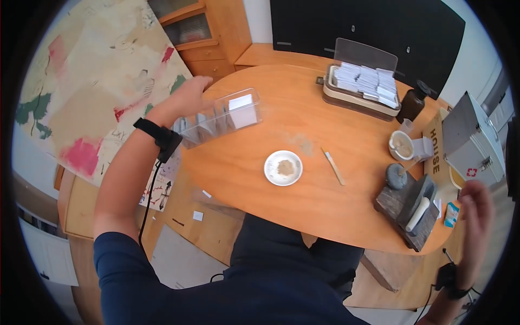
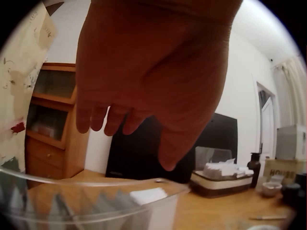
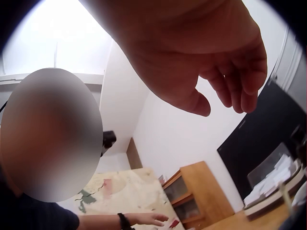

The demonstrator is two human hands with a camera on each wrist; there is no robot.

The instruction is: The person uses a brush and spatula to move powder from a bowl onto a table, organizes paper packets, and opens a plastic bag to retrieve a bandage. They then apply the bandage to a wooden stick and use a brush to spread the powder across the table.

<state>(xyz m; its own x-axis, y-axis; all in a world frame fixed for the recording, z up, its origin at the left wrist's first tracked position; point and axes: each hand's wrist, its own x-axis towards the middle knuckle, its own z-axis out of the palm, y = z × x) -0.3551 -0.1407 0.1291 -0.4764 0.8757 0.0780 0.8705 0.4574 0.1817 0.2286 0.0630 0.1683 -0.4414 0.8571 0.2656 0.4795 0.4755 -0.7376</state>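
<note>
My left hand (image 1: 187, 102) is held over a clear plastic bin (image 1: 218, 130) at the table's left edge. In the left wrist view its fingers hang straight down above the bin's rim, holding nothing. Inside the bin are grey packets in a row and a stack of white paper (image 1: 242, 112). My right hand (image 1: 476, 214) is raised off the table's right side, fingers loosely bent and nothing in them. Near it are a small blue packet (image 1: 451, 214) and a dark stone block (image 1: 420, 197) with a white-handled tool (image 1: 417, 215) lying on it.
A white dish (image 1: 283, 182) with beige powder sits mid-table beside a thin stick (image 1: 333, 167). Toward the back right are an open case of white packets (image 1: 363, 81), a brown bottle (image 1: 413, 104), a white mortar (image 1: 400, 146) and a metal box (image 1: 471, 138).
</note>
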